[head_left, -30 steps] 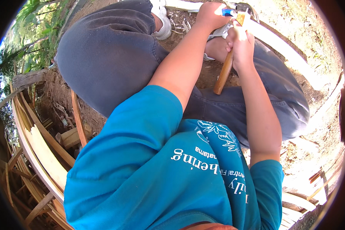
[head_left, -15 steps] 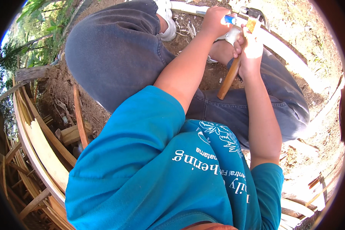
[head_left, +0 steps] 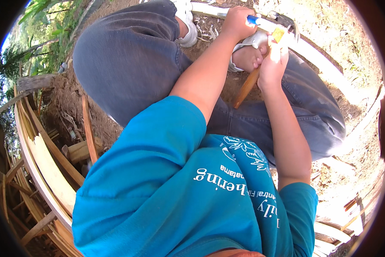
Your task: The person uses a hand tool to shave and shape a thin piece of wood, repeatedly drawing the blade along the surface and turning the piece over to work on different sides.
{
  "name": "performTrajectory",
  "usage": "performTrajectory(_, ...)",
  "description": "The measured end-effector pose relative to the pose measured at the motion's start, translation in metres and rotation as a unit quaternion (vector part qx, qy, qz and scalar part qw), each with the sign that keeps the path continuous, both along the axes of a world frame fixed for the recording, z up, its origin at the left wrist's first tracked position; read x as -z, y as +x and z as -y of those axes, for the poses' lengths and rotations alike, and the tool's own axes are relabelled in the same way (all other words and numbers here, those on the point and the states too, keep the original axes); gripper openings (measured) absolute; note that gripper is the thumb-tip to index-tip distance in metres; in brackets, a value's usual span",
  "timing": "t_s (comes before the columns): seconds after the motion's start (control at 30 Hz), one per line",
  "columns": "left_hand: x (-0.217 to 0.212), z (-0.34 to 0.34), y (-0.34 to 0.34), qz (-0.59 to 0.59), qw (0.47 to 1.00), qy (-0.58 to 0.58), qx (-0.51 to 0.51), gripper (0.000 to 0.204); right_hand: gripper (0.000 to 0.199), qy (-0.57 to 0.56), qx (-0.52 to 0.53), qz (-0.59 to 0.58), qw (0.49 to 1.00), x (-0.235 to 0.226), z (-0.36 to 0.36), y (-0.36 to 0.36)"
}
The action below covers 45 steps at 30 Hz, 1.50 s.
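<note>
Hands, two: left hand (head_left: 238,23) at one o'clock, right hand (head_left: 273,65) at two. Brown wooden shaft (head_left: 246,87), one, two o'clock. Blue piece (head_left: 252,19), one, one o'clock. Dark metal piece (head_left: 282,18), one, between one and two. White shoes (head_left: 189,30), two, twelve and one. Split wood strips (head_left: 52,165), many, eight o'clock, too tangled to count.

The person wears a bright teal, short-sleeved cloth T-shirt (head_left: 149,180), its front printed with white lettering (head_left: 224,184) and a white line drawing of leafy plants (head_left: 252,150). Its wide sleeves end above the elbows, leaving the left hand (head_left: 239,23) and right hand (head_left: 273,66) bare. Loose, slate-grey cloth trousers (head_left: 124,68) show stitched seams above white shoes (head_left: 191,32).
</note>
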<state>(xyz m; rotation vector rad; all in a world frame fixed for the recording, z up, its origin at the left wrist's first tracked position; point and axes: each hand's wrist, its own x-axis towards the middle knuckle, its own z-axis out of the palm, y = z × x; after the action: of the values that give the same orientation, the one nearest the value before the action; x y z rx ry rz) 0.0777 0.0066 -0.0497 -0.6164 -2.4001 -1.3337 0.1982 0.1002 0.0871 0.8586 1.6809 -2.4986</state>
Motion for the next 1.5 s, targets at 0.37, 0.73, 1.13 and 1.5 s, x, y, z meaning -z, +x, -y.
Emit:
performTrajectory(0.37, 0.001, -0.003, -0.002, -0.018, 1.0, 0.001, 0.013, 0.025, 0.017, 0.058, -0.035, 0.038, 0.997, 0.014, -0.002, -0.001)
performTrajectory(0.73, 0.003, -0.001, -0.009, 0.031, 0.998, -0.02, 0.043, 0.018, 0.02, 0.076, -0.011, 0.015, 0.997, 0.019, -0.004, -0.003)
performTrajectory(1.13, 0.006, 0.002, 0.001, 0.113, 0.987, -0.104, -0.054, 0.02, 0.022, 0.064, -0.064, 0.039, 0.995, 0.003, -0.004, -0.011)
performTrajectory(1.5, -0.045, 0.014, -0.003, 0.301, 0.946, -0.111, -0.04, 0.022, 0.021, 0.056, -0.069, -0.016, 0.996, -0.022, -0.019, -0.03)
